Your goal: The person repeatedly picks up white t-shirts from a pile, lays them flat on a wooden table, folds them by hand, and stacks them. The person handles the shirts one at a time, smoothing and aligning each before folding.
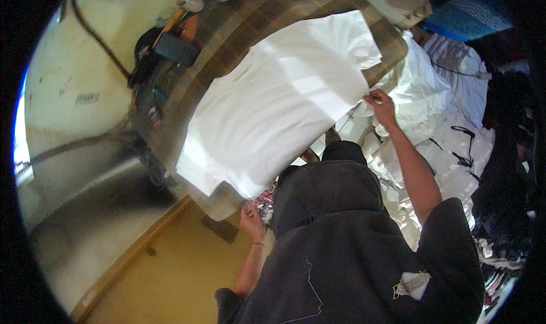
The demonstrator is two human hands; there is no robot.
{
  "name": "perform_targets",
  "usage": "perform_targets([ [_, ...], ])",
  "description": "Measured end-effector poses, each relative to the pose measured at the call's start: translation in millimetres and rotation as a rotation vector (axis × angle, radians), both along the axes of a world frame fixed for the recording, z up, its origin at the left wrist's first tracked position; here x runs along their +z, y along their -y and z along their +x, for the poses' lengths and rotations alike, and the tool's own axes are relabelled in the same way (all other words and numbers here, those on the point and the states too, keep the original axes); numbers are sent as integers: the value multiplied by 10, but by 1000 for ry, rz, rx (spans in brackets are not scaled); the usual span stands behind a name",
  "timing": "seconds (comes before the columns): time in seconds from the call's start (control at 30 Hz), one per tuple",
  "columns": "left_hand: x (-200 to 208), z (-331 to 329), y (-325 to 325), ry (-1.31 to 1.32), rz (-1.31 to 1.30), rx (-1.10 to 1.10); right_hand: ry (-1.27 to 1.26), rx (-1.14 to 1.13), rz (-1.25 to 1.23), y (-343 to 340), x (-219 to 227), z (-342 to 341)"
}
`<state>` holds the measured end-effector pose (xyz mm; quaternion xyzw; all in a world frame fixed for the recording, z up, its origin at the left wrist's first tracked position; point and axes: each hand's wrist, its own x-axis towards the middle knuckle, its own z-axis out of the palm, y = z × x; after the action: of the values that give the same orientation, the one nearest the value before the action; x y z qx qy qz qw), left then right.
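Note:
A white T-shirt [284,91] lies spread over a padded table with a brown checked cover [227,42]. Its neckline faces the far left, one sleeve lies at the far right and the other at the near left, and the hem runs along the edge closest to me. At the right end of the hem, my right hand [382,106] pinches the fabric between thumb and fingers. My left hand [252,223] is closed at the hem's left corner, just past the table edge; its fingertips meet the cloth there. Some creases and a bright band of light cross the shirt.
White bags and white garments [418,91] are heaped on the right, beside a blue container [466,17]. Dark tools with an orange part [182,42] stand at the table's far left. A cable [94,31] hangs along the pale wall. A yellow-brown panel [170,261] is at lower left.

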<state>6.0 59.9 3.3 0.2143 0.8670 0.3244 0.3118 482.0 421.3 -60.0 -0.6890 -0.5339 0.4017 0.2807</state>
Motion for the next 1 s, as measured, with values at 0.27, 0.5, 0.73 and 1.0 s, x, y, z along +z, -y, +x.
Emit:
perform_targets([
  [0.27,-466,-57,245,-188,-108,-22,16,-69,-130,23,-112,173],
  [0.5,-613,-303,508,-185,5,167,-66,-369,-75,-235,-72,38],
  [0.73,-31,-114,-617,-729,202,-329,155,-439,-3,-1136,-39,68],
  [1.0,237,-2,-2036,-679,395,-648,15,-606,29,-1062,-165,229],
])
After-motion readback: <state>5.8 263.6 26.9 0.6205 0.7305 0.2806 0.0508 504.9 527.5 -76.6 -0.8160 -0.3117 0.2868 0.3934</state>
